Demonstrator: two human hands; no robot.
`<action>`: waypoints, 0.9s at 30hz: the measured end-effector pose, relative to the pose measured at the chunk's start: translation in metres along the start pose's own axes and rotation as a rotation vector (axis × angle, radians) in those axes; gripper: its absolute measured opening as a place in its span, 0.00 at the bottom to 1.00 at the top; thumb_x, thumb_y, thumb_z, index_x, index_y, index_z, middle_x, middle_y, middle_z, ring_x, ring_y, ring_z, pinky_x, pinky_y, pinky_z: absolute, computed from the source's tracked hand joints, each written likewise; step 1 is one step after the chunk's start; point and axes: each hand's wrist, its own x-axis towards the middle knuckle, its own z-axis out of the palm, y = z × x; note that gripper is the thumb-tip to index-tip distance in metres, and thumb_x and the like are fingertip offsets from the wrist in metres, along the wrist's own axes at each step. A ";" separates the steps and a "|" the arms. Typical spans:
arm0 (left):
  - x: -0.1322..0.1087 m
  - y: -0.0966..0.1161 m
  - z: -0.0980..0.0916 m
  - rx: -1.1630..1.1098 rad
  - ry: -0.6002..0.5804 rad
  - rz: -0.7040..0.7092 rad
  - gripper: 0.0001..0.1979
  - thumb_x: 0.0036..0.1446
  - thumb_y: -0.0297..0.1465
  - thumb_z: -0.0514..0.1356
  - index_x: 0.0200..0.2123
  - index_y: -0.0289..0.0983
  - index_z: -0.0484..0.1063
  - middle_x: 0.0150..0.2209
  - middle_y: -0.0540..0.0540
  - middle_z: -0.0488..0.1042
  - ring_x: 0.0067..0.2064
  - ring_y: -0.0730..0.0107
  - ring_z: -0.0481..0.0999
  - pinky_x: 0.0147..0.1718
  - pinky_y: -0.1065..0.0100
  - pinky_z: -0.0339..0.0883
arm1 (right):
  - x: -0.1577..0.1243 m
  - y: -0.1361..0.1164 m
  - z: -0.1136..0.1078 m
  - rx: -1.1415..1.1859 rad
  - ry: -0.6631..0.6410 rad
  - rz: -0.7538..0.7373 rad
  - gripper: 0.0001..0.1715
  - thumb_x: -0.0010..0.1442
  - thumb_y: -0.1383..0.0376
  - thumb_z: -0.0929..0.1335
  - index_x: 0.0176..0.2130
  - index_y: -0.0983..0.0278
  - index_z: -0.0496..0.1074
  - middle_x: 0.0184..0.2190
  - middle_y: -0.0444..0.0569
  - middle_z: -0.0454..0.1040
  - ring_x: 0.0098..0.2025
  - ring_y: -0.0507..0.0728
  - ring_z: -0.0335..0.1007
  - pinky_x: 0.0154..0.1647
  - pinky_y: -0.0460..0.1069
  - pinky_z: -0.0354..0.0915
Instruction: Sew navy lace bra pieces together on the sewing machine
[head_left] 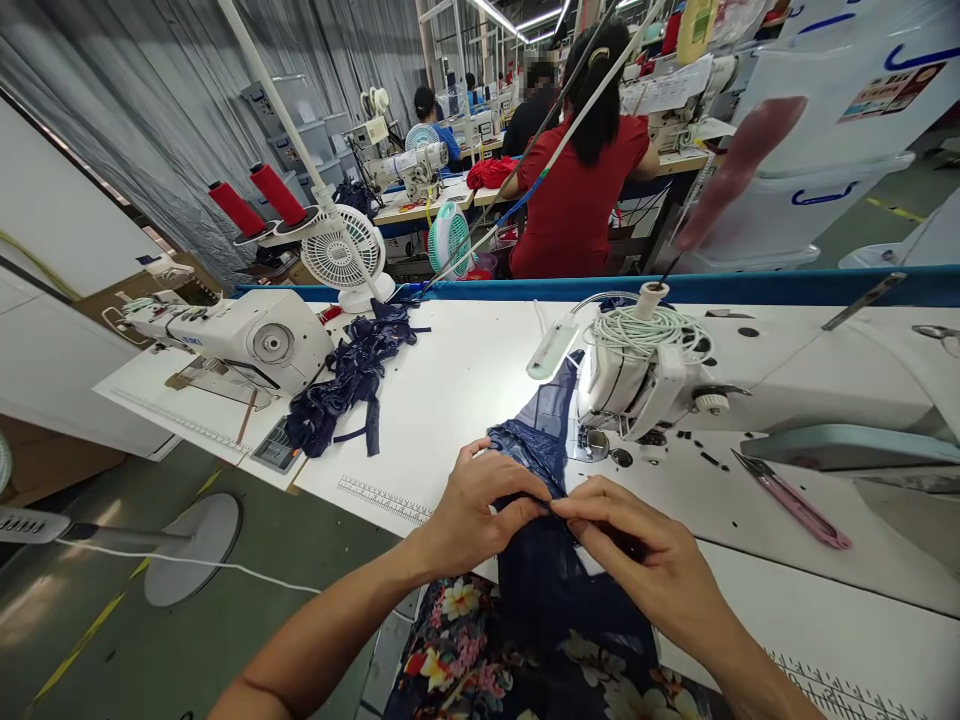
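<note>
Sheer navy fabric (534, 435) runs from beside the sewing machine head (637, 370) over the table's front edge and down onto my lap. My left hand (491, 500) pinches its edge between thumb and fingertips. Right beside those fingertips, my right hand (630, 535) pinches the same edge, so the two hands almost touch. The hands are in front of the machine's needle area, whose needle I cannot make out. Part of the fabric between and below the hands is hidden by the fingers.
Pink-handled thread snips (799, 505) lie on the right among dark scraps. A heap of gathered navy strips (345, 375) sits left, by a second sewing machine (232, 340). A white fan (345, 255) stands behind it. A person in red (574, 190) sits beyond the table.
</note>
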 end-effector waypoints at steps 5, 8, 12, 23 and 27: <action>0.005 0.003 -0.008 -0.151 0.028 -0.105 0.01 0.59 0.28 0.62 0.34 0.39 0.72 0.41 0.47 0.77 0.46 0.67 0.76 0.66 0.53 0.46 | -0.002 0.007 -0.010 -0.119 0.073 -0.149 0.14 0.63 0.69 0.67 0.45 0.53 0.75 0.39 0.48 0.75 0.40 0.55 0.73 0.36 0.47 0.69; 0.009 0.007 -0.011 -0.127 0.005 -0.168 0.02 0.58 0.27 0.61 0.33 0.39 0.71 0.37 0.51 0.77 0.41 0.70 0.76 0.68 0.50 0.38 | -0.003 0.011 -0.014 -0.261 0.022 -0.202 0.14 0.65 0.70 0.63 0.43 0.55 0.75 0.42 0.50 0.73 0.39 0.54 0.71 0.29 0.46 0.66; 0.013 0.009 -0.010 -0.078 0.019 -0.161 0.02 0.58 0.28 0.60 0.33 0.39 0.70 0.37 0.51 0.76 0.40 0.72 0.75 0.68 0.52 0.39 | -0.004 0.008 -0.008 -0.303 -0.074 -0.051 0.09 0.65 0.62 0.64 0.43 0.56 0.73 0.47 0.51 0.71 0.36 0.53 0.72 0.24 0.45 0.66; 0.004 -0.004 -0.026 -0.630 -0.230 -0.392 0.08 0.56 0.35 0.66 0.34 0.35 0.76 0.36 0.45 0.75 0.39 0.67 0.73 0.44 0.65 0.67 | 0.001 -0.010 -0.021 -0.244 -0.171 0.173 0.12 0.65 0.57 0.65 0.30 0.58 0.68 0.28 0.43 0.73 0.31 0.53 0.71 0.30 0.46 0.66; -0.026 -0.004 -0.034 -0.872 -0.283 -0.397 0.10 0.55 0.35 0.67 0.32 0.34 0.75 0.34 0.46 0.74 0.38 0.70 0.73 0.53 0.61 0.62 | -0.002 -0.033 -0.014 -0.336 -0.271 0.119 0.08 0.65 0.58 0.66 0.43 0.55 0.71 0.33 0.43 0.76 0.32 0.52 0.73 0.33 0.46 0.68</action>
